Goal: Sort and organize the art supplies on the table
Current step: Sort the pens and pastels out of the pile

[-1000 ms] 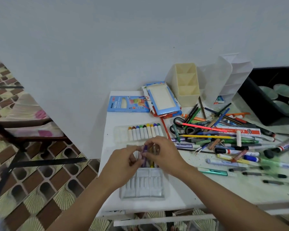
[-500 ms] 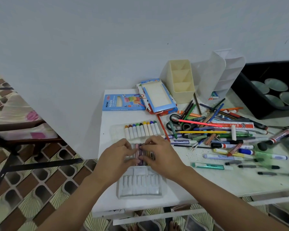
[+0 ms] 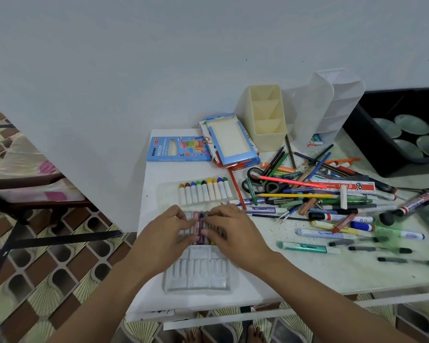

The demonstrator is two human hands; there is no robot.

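Two hands meet over a clear tray point(image 3: 196, 280) at the table's point(image 3: 332, 273) near edge; its nearest slots are unfilled. The left hand point(image 3: 170, 231) and right hand point(image 3: 233, 230) lay nearly straight fingers flat on the crayons point(image 3: 200, 227) in the tray's far half, with no pinch visible. These crayons sit directly under the fingertips, equally near both hands. Long axes run near-to-far, tips apparently away. Seating probably needs a straight downward press. Beyond lies a white crayon row point(image 3: 204, 193), tips also away.
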